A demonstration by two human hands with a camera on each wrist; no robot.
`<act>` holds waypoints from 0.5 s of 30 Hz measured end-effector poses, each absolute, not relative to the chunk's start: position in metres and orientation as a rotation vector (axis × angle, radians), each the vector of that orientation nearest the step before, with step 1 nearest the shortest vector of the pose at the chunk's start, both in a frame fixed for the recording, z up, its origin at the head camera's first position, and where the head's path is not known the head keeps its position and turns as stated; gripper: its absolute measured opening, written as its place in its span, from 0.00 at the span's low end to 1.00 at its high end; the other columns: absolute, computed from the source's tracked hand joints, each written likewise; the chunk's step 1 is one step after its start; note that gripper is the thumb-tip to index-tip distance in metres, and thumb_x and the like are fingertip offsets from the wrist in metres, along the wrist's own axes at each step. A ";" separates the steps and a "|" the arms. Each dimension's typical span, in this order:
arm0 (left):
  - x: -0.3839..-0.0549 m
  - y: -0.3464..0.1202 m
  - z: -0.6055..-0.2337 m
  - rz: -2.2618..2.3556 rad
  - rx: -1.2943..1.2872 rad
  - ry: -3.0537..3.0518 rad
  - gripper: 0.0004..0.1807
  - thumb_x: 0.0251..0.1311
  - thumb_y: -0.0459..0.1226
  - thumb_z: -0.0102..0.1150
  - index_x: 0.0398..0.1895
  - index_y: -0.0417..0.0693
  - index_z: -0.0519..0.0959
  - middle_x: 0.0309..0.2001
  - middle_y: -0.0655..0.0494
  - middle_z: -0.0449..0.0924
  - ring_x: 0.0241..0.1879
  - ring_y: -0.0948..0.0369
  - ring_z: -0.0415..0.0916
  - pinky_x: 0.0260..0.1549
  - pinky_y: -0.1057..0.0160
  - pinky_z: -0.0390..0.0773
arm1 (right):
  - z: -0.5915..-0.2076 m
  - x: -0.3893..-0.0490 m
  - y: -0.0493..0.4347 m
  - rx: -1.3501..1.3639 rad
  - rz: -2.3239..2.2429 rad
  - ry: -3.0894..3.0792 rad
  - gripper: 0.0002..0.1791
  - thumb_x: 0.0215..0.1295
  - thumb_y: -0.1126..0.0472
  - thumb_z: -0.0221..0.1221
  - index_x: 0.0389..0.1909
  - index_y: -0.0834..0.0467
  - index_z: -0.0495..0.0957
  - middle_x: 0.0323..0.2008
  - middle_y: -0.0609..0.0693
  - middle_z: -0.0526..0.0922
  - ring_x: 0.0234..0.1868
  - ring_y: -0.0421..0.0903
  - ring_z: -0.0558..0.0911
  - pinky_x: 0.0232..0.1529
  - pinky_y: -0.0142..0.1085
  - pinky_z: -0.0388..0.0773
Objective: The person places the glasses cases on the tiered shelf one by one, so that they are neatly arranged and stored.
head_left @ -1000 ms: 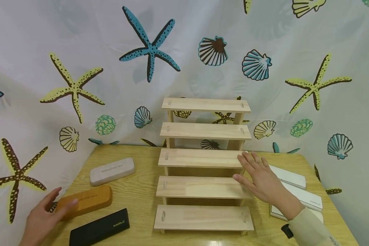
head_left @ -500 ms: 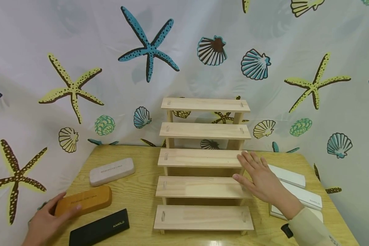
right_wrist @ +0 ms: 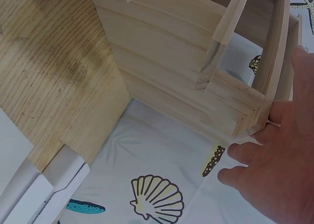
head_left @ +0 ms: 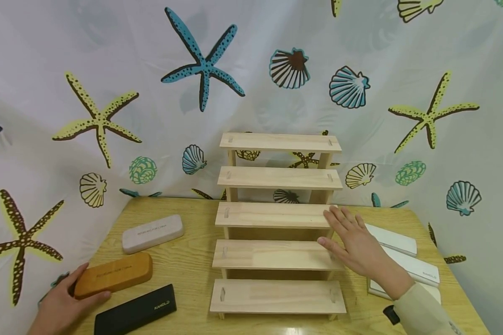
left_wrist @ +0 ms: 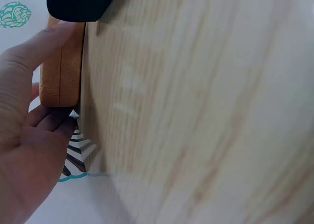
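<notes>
My left hand (head_left: 63, 302) holds an orange glasses case (head_left: 114, 274) by its left end, thumb along the near side and fingers at the far side. The left wrist view shows the thumb and fingers on either side of the case (left_wrist: 61, 79), which still lies on the table. A black case (head_left: 136, 309) lies just in front of it, a pale one (head_left: 152, 233) behind. At the stepped wooden rack (head_left: 276, 215), my right hand (head_left: 356, 242) rests with straight fingers on the right edge of the middle tier; in the right wrist view, some fingers hang beside the rack.
Several white cases (head_left: 412, 267) lie on the right side of the wooden table (head_left: 188, 260), partly behind my right forearm. A white cloth (head_left: 260, 107) printed with starfish and shells encloses the back and sides. The rack stands in the middle, several tiers high.
My left hand has closed in on the orange case, its thumb dropping from above the top to the near side. The right hand stays at the rack.
</notes>
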State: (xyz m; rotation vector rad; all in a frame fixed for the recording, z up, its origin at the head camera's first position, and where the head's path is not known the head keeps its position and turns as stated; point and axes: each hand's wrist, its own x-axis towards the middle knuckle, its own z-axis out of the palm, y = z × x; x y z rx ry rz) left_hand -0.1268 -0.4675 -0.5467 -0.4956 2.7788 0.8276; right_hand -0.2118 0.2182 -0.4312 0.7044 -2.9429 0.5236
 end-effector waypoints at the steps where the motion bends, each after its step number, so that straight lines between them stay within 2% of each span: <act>1: -0.127 -0.469 -0.547 0.807 -0.472 2.798 0.72 0.58 0.71 0.65 0.85 0.41 0.34 0.75 0.13 0.48 0.68 0.18 0.58 0.57 0.24 0.72 | -0.431 -0.212 0.218 0.704 0.522 -2.943 0.44 0.81 0.37 0.50 0.85 0.58 0.52 0.85 0.61 0.50 0.85 0.67 0.48 0.79 0.70 0.46; 9: -0.127 -0.473 -0.544 0.731 -0.370 2.821 0.72 0.58 0.70 0.66 0.84 0.34 0.37 0.73 0.11 0.49 0.66 0.18 0.59 0.56 0.26 0.73 | -0.431 -0.212 0.218 0.711 0.534 -2.940 0.44 0.81 0.37 0.50 0.85 0.58 0.52 0.85 0.61 0.50 0.85 0.66 0.49 0.80 0.70 0.46; 15: -0.130 -0.474 -0.541 0.667 -0.344 2.832 0.69 0.57 0.70 0.67 0.82 0.29 0.47 0.70 0.13 0.57 0.62 0.20 0.67 0.51 0.31 0.78 | -0.430 -0.211 0.218 0.713 0.539 -2.938 0.44 0.81 0.37 0.50 0.85 0.58 0.52 0.85 0.61 0.51 0.85 0.66 0.49 0.80 0.70 0.46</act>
